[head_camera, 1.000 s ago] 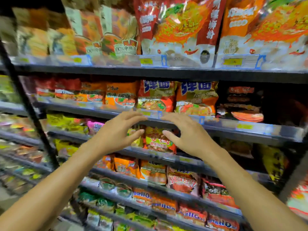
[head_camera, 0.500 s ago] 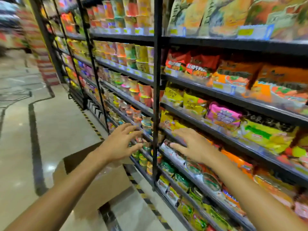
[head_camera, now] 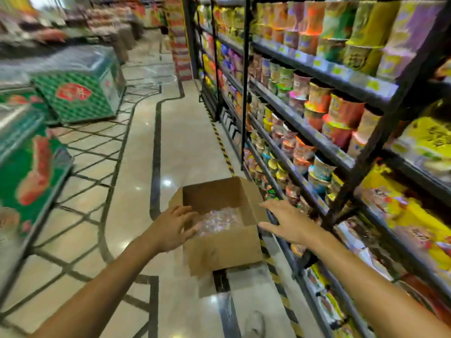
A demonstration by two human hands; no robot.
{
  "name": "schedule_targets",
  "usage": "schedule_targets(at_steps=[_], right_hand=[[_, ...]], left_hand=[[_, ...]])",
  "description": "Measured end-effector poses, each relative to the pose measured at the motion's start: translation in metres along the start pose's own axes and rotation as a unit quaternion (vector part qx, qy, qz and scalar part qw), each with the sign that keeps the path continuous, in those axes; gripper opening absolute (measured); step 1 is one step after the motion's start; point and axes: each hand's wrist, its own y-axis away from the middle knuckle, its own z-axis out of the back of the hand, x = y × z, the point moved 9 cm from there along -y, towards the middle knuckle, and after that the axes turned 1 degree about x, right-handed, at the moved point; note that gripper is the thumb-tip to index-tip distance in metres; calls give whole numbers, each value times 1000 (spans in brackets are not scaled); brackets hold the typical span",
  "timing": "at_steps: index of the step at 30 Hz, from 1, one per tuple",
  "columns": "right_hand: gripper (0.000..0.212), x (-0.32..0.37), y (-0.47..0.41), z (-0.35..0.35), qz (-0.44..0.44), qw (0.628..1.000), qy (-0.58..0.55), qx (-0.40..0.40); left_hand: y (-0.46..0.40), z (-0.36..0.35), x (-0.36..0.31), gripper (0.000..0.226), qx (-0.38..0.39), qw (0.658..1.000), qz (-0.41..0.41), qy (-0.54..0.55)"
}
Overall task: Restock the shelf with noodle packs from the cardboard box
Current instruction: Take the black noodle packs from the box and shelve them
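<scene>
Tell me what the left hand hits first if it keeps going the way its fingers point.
Probably the shiny noodle packs inside the open cardboard box. The left hand, fingers spread and empty, points right and slightly forward over the box's near-left edge. Depth is unclear, so it might brush that edge first.

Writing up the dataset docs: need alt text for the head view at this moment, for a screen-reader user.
Two bare hands, left hand and right hand, reach with open fingers over an open cardboard box on a shop aisle floor; shiny wrapped packs lie blurred inside. Shelves of noodle cups and packs run along the right; green chest freezers stand left.
</scene>
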Motion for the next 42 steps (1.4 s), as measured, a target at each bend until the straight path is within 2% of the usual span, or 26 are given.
schedule_targets(at_steps=[3, 6, 9, 12, 17, 23, 25, 28, 32, 38, 42], right_hand=[[67, -9, -69, -12, 16, 999, -8, 34], [61, -17, -134, -22, 32, 998, -13, 55], [61, -28, -191, -37, 15, 995, -32, 95], [73, -36, -239, -56, -8, 989, -73, 130], [59, -54, -318, -93, -18, 984, -76, 159], [55, -87, -408, -164, -95, 970, -122, 190], [58, -96, -435, -196, -112, 963, -133, 204], [50, -107, -470, -228, -142, 956, -145, 214], [45, -132, -518, -294, -148, 944, -168, 242], [45, -189, -583, -453, -133, 935, -179, 274], [48, -223, -620, -559, -108, 933, -174, 296]], left_hand=[[-36, -6, 30, 99, 21, 999, 30, 22], [-75, -21, 63, 103, 38, 996, 68, 43], [-110, -35, 90, 83, 63, 992, 94, 60], [-145, -48, 111, 89, 74, 988, 96, 92], [-233, -80, 149, 58, 110, 984, 68, 119], [-346, -138, 197, 47, 159, 970, 48, 179], [-376, -170, 214, 49, 187, 961, 57, 198], [-411, -228, 240, 60, 235, 940, 96, 227], [-454, -318, 269, 54, 266, 913, 154, 269], [-520, -490, 303, 54, 271, 866, 253, 335], [-557, -616, 319, 60, 282, 850, 297, 330]])
